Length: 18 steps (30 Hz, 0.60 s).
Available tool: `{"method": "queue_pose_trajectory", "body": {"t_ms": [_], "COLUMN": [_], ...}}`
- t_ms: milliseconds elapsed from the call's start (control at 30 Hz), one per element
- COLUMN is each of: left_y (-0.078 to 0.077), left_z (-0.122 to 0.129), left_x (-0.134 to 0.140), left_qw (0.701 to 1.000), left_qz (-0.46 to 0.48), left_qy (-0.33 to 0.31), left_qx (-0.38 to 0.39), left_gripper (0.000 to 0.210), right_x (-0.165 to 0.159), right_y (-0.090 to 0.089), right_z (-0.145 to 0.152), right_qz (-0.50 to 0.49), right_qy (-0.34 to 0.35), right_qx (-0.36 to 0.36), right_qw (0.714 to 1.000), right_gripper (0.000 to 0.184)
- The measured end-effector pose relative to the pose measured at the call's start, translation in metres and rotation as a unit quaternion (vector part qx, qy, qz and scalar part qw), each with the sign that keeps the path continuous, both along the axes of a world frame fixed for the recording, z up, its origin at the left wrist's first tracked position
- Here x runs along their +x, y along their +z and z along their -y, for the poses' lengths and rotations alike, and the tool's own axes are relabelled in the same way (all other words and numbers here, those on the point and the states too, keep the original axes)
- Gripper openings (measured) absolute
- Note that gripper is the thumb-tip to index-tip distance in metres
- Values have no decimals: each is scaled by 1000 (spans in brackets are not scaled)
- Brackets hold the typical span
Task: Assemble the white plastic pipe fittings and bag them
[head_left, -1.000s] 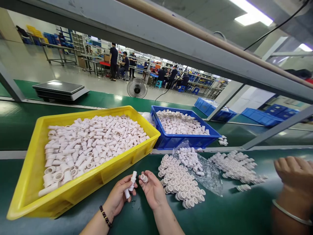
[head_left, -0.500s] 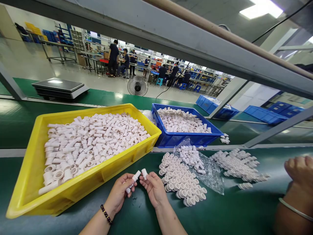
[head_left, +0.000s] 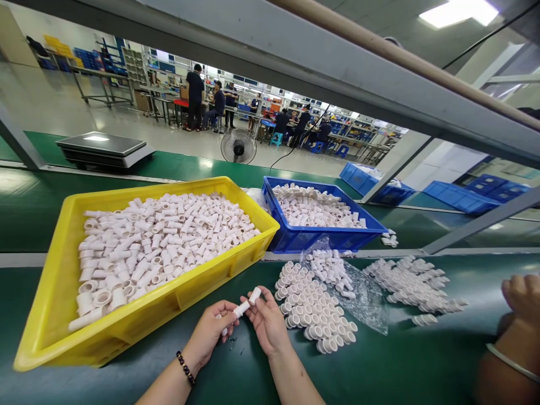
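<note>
In my left hand (head_left: 213,331) a white plastic pipe fitting (head_left: 241,309) is pinched between thumb and fingers. Another white end pokes out under those fingers; I cannot tell if it is a separate piece. My right hand (head_left: 269,326) grips a second white fitting (head_left: 255,295), tilted upward, close against the end of the first. To the left stands a yellow bin (head_left: 169,306) heaped with similar white fittings. Right of my hands, white fittings (head_left: 314,309) stand in packed rows on the green bench (head_left: 379,371).
Behind the rows sit a blue bin (head_left: 323,239) of white pieces and a clear plastic bag (head_left: 369,309) with loose pieces. More fittings (head_left: 415,284) stand farther right, near a co-worker's hand (head_left: 523,295). A scale (head_left: 105,149) rests at back left. A metal beam (head_left: 337,73) crosses above.
The two fittings have come together: the left one has turned flatter and its end is now close against the right one. My right hand's fitting has tilted the other way.
</note>
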State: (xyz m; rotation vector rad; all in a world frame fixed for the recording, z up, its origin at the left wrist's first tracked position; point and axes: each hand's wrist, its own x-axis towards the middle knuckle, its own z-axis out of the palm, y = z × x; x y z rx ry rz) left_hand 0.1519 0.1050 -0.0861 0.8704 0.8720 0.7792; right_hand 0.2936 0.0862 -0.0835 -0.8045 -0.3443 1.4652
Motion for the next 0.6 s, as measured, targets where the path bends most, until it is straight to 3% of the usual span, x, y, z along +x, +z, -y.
{"method": "queue_pose_trajectory", "body": {"t_ms": [233, 333, 500, 600], "left_y": [1, 2, 0, -1], "left_z": [-1, -2, -2, -2], "left_x": [0, -1, -1, 0], "left_qw": [1000, 1000, 1000, 1000], "left_qz": [3, -2, 2, 10], "left_qy": [12, 14, 15, 23], "left_qx": [-4, 0, 3, -4], "left_gripper": [18, 19, 20, 21], "right_x": [-1, 2, 6, 7], "right_y": [3, 4, 6, 2], "right_z": [1, 1, 1, 1], "right_qz": [110, 180, 281, 327], "right_qy": [-14, -32, -24, -10], "right_qx": [21, 33, 47, 35], "right_qw": [994, 983, 958, 944], "right_gripper": [13, 14, 30, 26]}}
